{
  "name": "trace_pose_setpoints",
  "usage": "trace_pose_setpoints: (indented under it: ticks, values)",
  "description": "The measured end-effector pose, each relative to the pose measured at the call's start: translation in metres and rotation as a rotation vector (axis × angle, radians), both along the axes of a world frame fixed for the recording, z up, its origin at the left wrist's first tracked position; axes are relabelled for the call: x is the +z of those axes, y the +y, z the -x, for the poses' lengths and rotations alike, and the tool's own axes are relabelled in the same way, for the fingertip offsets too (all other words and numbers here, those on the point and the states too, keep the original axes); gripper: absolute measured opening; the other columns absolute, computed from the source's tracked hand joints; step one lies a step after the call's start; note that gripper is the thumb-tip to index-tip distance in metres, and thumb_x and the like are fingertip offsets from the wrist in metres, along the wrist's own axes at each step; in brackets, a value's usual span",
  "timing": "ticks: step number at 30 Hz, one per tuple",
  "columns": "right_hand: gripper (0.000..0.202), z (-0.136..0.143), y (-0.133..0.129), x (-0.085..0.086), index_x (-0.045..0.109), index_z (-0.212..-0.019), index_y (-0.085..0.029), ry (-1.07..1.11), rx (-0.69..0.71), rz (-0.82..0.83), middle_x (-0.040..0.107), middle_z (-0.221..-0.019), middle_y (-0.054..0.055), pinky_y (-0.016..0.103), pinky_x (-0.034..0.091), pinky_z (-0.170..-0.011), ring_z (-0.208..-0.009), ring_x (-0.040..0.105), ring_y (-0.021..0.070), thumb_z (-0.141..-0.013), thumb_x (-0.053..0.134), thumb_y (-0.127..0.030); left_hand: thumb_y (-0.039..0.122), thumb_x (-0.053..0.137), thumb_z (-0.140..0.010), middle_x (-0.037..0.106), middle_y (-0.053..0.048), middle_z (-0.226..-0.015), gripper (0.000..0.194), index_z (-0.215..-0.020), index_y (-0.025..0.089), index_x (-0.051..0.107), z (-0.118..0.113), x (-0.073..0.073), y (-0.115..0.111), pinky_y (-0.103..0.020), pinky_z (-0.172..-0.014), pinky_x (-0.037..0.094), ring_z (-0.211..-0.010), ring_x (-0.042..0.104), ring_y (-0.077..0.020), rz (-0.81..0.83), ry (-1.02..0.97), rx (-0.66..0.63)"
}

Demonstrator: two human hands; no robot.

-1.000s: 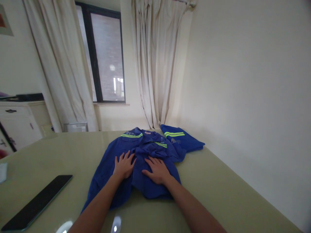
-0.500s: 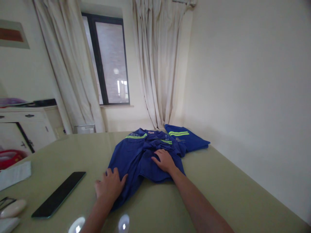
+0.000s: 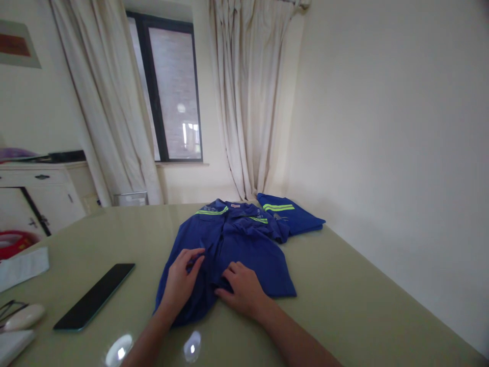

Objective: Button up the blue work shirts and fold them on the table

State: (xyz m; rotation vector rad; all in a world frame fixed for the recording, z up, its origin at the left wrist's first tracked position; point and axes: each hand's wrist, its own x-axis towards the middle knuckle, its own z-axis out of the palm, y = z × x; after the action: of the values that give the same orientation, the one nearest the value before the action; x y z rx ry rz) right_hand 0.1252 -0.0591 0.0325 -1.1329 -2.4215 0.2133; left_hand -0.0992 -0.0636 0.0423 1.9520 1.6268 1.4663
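Note:
A blue work jacket [image 3: 252,255] with yellow-green stripes across its chest lies spread front up, its collar at the far end. My left hand [image 3: 179,280] is over the jacket's left front, with thumb and fingers bent together on a small fold of cloth. Beside it, my right hand [image 3: 242,290] rests on the lower front near the opening. Its fingers curl over the edge, the thumb on the near side. The fingertips are partly hidden in the cloth. A folded blue garment [image 3: 301,216] with similar stripes lies behind the jacket on the right.
The jacket lies on a pale green glossy table [image 3: 344,306]. To the left are a dark phone-like slab [image 3: 95,298], a white paper [image 3: 25,267], a pale computer mouse [image 3: 25,317] and glasses [image 3: 9,308]. A wall [image 3: 401,153] borders the table's right side.
My right hand has moved toward me and left, from the jacket's middle to its lower edge. My left hand has shifted inward onto the front. The jacket's right front now lies flatter and wider.

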Motion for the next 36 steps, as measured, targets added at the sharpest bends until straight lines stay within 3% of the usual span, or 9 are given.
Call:
trace_pose_setpoints:
  ticks: [3, 6, 10, 15, 21, 24, 28, 32, 36]
  values:
    - [0.014, 0.000, -0.001, -0.008, 0.071, -0.104, -0.022, 0.077, 0.018, 0.091, 0.070, -0.105, 0.005, 0.029, 0.046, -0.086, -0.101, 0.063, 0.0215, -0.096, 0.062, -0.029, 0.033, 0.052, -0.095, 0.068, -0.004, -0.102, 0.028, -0.117, 0.026, 0.068, -0.016, -0.003, -0.006, -0.033, -0.087, 0.060, -0.096, 0.069, -0.0199, -0.001, 0.076, -0.121]
    - [0.014, -0.011, 0.009, -0.010, 0.074, -0.093, -0.021, 0.303, 0.073, 0.222, 0.072, -0.093, 0.001, 0.025, 0.046, -0.082, -0.091, 0.065, 0.0171, -0.095, 0.060, -0.021, 0.026, 0.053, -0.094, 0.068, -0.005, -0.107, 0.029, -0.119, 0.026, 0.068, -0.022, -0.010, -0.007, -0.033, -0.090, 0.059, -0.099, 0.069, -0.0192, 0.030, 0.200, -0.169]
    - [0.013, -0.021, 0.012, -0.006, 0.076, -0.087, -0.020, 0.480, 0.098, 0.330, 0.073, -0.086, 0.000, 0.026, 0.045, -0.077, -0.085, 0.065, 0.0175, -0.092, 0.068, -0.028, 0.027, 0.057, -0.094, 0.074, -0.003, -0.104, 0.019, -0.100, 0.029, 0.074, -0.017, -0.017, -0.007, -0.034, -0.094, 0.056, -0.100, 0.070, -0.0210, 0.067, 0.389, -0.087]
    - [0.028, -0.018, 0.008, -0.003, 0.077, -0.102, -0.022, 0.548, 0.047, 0.463, 0.075, -0.092, 0.002, 0.026, 0.045, -0.072, -0.084, 0.066, 0.0188, -0.086, 0.075, -0.045, 0.034, 0.057, -0.095, 0.079, 0.001, -0.102, 0.018, -0.106, 0.030, 0.071, -0.018, -0.019, -0.007, -0.031, -0.088, 0.057, -0.095, 0.074, -0.0201, 0.137, 0.338, -0.009]
    - [0.007, -0.013, 0.005, -0.006, 0.074, -0.082, -0.021, 0.416, 0.027, 0.302, 0.067, -0.082, -0.001, 0.024, 0.042, -0.070, -0.077, 0.060, 0.0149, -0.086, 0.073, -0.027, 0.030, 0.048, -0.099, 0.079, 0.001, -0.104, 0.027, -0.108, 0.031, 0.073, -0.026, -0.026, -0.010, -0.027, -0.091, 0.058, -0.098, 0.074, -0.0167, 0.032, 0.305, -0.209]
    - [0.024, -0.011, 0.007, -0.009, 0.069, -0.073, -0.020, 0.449, 0.013, 0.288, 0.064, -0.076, -0.002, 0.024, 0.041, -0.071, -0.075, 0.059, 0.0141, -0.094, 0.061, -0.026, 0.030, 0.045, -0.099, 0.079, 0.001, -0.109, 0.031, -0.114, 0.031, 0.072, -0.026, -0.028, -0.010, -0.030, -0.094, 0.059, -0.101, 0.074, -0.0176, 0.025, 0.309, -0.180]
    - [0.039, -0.012, 0.016, -0.018, 0.061, -0.063, -0.020, 0.562, -0.215, 0.273, 0.058, -0.065, -0.002, 0.026, 0.041, -0.067, -0.068, 0.054, 0.0157, -0.096, 0.056, -0.039, 0.035, 0.048, -0.100, 0.078, 0.000, -0.108, 0.027, -0.110, 0.031, 0.073, -0.025, -0.024, -0.011, -0.030, -0.094, 0.059, -0.100, 0.074, -0.0187, 0.028, 0.303, -0.124]
    - [0.043, -0.019, 0.020, -0.014, 0.061, -0.072, -0.021, 0.770, -0.448, 0.175, 0.060, -0.071, 0.002, 0.029, 0.044, -0.066, -0.071, 0.054, 0.0194, -0.099, 0.047, -0.052, 0.031, 0.048, -0.101, 0.077, -0.001, -0.103, 0.027, -0.110, 0.031, 0.074, -0.027, -0.018, -0.014, -0.024, -0.087, 0.060, -0.094, 0.074, -0.0161, -0.023, 0.343, -0.219]
    - [0.031, -0.022, 0.010, -0.001, 0.066, -0.089, -0.021, 0.796, -0.268, 0.085, 0.064, -0.082, 0.004, 0.029, 0.047, -0.069, -0.075, 0.057, 0.0191, -0.100, 0.052, -0.046, 0.014, 0.044, -0.097, 0.076, -0.002, -0.109, 0.038, -0.116, 0.030, 0.072, -0.036, -0.016, -0.020, -0.026, -0.089, 0.060, -0.098, 0.073, -0.0164, -0.082, 0.449, -0.317]
